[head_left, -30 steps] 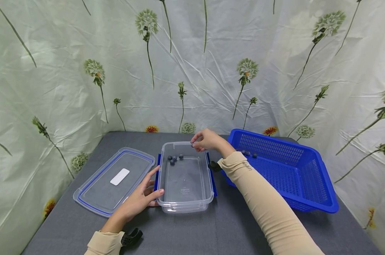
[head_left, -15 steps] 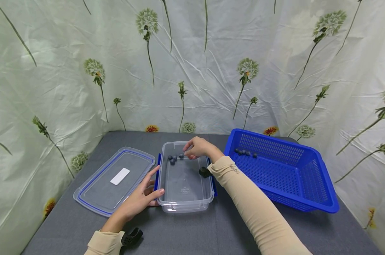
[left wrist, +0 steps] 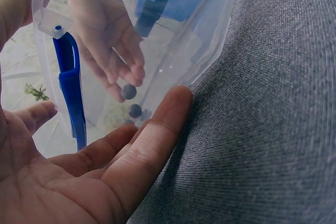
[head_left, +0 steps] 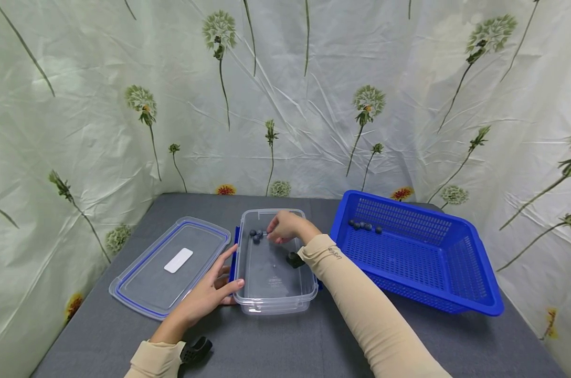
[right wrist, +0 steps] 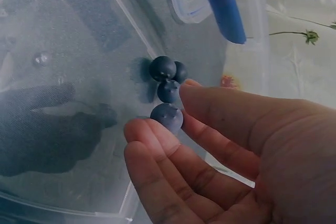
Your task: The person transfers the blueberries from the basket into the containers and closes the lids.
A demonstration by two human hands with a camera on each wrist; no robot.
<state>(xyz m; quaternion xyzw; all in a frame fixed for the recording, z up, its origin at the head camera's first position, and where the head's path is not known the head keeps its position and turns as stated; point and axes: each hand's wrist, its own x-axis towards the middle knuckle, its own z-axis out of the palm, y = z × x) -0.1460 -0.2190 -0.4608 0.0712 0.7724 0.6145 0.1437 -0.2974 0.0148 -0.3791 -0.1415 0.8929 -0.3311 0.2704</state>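
Floral sheeting (head_left: 323, 131) backs grey cloth (head_left: 271, 346); right hand (head_left: 287, 227) seemingly pinches a blueberry (right wrist: 166, 116), left hand (head_left: 205, 295) spread wide.

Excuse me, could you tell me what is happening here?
A person's right hand is inside a clear container, with a dark blue berry at its fingers; whether it is gripped or merely touched is unclear. The left hand rests against the container's left side. Three other berries sit together near its far left corner, and several more berries lie in the blue basket to the right. The lid is off, flat on the table at the left.
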